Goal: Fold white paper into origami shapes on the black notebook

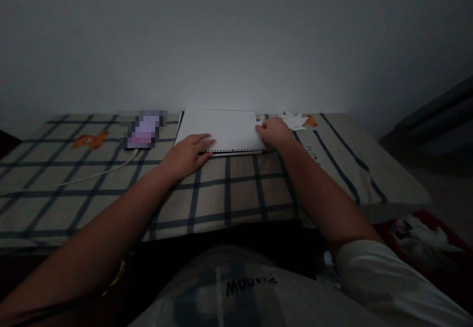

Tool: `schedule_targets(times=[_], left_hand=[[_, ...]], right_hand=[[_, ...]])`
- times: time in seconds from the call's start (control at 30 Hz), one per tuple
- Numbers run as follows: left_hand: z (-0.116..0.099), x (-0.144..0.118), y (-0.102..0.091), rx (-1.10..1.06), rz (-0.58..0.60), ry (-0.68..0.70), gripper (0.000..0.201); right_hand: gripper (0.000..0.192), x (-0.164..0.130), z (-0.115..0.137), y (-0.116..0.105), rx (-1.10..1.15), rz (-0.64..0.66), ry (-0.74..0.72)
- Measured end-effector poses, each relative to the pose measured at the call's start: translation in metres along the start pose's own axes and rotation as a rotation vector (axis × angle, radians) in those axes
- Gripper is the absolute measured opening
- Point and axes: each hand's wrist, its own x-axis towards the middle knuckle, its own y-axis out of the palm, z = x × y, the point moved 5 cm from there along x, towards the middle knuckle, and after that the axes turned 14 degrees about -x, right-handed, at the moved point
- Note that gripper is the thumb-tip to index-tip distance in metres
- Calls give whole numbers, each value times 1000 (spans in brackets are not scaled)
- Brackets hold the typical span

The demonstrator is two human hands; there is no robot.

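Observation:
A white drawing pad (225, 127) lies on the cloth-covered table, with a row of punched holes along its near edge. My left hand (194, 152) rests flat on the pad's near left corner, fingers stretched out. At the pad's right edge is my right hand (274, 132), its fingers curled in a pinch. Its fingertips overlap the edge of the sheet, and a small pale bit shows beside them; what they grip is not clear. Just beyond the right hand lies a crumpled or folded white paper (294, 121).
A phone (144, 129) with a blurred screen and a white cable (92, 175) lies at the left. The checked tablecloth (229, 189) hangs over the near edge. A wall (221, 46) stands behind. A red bin (424, 218) with crumpled white paper is at the lower right.

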Motion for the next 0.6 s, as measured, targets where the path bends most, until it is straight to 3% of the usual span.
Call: schedule_targets(times=[0.07, 0.13, 0.23, 0.47, 0.6], left_hand=[[9, -7, -10, 51, -53, -198, 83], [16, -14, -15, 67, -8, -376, 102], [22, -22, -20, 48, 24, -531, 114], [22, -22, -21, -4, -39, -557, 113], [24, -22, -19, -48, -46, -549, 109]], right_hand=[[44, -1, 1, 0, -10, 19, -9], [44, -2, 1, 0, -15, 24, -14], [44, -3, 1, 0, -21, 14, -7], [46, 0, 4, 2, -46, 61, -45], [44, 1, 7, 1, -28, 25, -49]])
